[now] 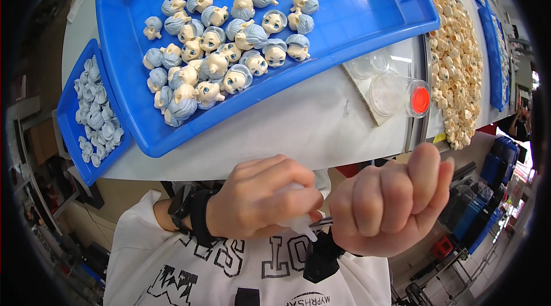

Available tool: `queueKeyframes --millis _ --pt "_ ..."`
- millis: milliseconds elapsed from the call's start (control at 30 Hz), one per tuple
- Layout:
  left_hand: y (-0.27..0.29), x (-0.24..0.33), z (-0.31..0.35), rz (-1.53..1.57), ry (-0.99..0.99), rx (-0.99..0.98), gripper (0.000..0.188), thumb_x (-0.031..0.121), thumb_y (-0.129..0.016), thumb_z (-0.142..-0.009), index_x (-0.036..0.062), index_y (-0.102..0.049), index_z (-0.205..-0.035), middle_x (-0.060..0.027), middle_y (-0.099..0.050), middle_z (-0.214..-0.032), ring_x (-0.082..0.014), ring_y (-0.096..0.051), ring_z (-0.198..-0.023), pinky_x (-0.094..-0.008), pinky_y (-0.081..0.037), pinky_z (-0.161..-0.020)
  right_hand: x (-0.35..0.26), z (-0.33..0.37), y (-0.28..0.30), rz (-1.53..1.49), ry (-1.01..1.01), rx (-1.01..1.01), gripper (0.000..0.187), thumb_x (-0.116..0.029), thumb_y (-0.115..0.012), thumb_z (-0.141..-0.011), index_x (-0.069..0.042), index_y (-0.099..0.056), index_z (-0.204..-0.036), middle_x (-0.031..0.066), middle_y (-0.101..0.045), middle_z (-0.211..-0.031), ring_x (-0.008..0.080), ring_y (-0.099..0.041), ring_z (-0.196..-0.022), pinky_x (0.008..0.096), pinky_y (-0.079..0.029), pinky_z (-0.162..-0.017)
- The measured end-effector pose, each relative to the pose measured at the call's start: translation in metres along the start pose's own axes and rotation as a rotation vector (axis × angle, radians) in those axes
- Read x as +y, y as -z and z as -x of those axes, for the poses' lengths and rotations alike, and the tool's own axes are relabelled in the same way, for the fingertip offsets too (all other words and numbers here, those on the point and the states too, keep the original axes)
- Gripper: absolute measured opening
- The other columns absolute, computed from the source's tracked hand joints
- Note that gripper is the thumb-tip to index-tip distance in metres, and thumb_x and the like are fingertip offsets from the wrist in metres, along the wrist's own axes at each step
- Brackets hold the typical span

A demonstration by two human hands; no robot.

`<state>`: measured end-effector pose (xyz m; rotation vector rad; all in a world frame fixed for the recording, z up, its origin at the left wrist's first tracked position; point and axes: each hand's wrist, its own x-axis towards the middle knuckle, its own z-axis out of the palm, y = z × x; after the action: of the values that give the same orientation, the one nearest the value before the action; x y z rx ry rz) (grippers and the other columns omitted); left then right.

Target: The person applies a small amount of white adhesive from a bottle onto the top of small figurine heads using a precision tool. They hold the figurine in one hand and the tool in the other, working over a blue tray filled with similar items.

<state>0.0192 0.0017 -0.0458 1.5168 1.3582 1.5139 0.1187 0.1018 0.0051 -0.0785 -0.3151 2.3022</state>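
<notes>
My left hand (264, 197), with dark bands at its wrist, is closed around a small translucent squeeze bottle (299, 224). The bottle's pointed nozzle tilts down and to the right, in front of my chest. Close beside it, my right hand (390, 202) is curled into a fist. A thin metal tool (323, 222) sticks out of that fist toward the nozzle; most of it is hidden, so its kind does not show. Beyond my hands, a big blue tray (367, 47) holds many doll heads (235, 81) with light-blue hair and painted eyes.
A smaller blue bin (74, 99) of light-blue hair pieces (99, 112) stands at the left. On the right lies a heap of beige parts (456, 59). Clear round dishes (385, 93) and a small cup with red contents (420, 100) sit near the white table's (275, 142) front edge.
</notes>
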Motion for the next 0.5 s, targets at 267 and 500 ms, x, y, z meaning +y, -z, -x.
queueKeyframes --millis 267,500 --pt "-0.005 0.0 0.001 -0.025 0.0 0.053 0.034 0.012 -0.071 -0.068 0.0103 -0.053 -0.096 -0.0068 -0.054 -0.08 -0.0223 -0.054 -0.059 -0.0304 -0.041 -0.046 -0.013 0.01 -0.02 0.356 0.179 -0.074 0.034 -0.03 -0.024 -0.098 -0.013 -0.025 -0.069 -0.0007 -0.027 -0.039 0.0091 -0.019 -0.028 0.0247 -0.018 -0.026" --pt "-0.005 0.003 -0.001 -0.044 0.007 0.085 0.033 0.013 -0.073 -0.069 0.0108 -0.053 -0.094 -0.0051 -0.054 -0.078 -0.0213 -0.053 -0.057 -0.0294 -0.041 -0.046 -0.012 0.014 -0.021 0.526 0.16 -0.145 0.035 -0.032 -0.027 -0.098 -0.012 -0.027 -0.07 0.0003 -0.031 -0.038 0.011 -0.021 -0.027 0.026 -0.021 -0.027"
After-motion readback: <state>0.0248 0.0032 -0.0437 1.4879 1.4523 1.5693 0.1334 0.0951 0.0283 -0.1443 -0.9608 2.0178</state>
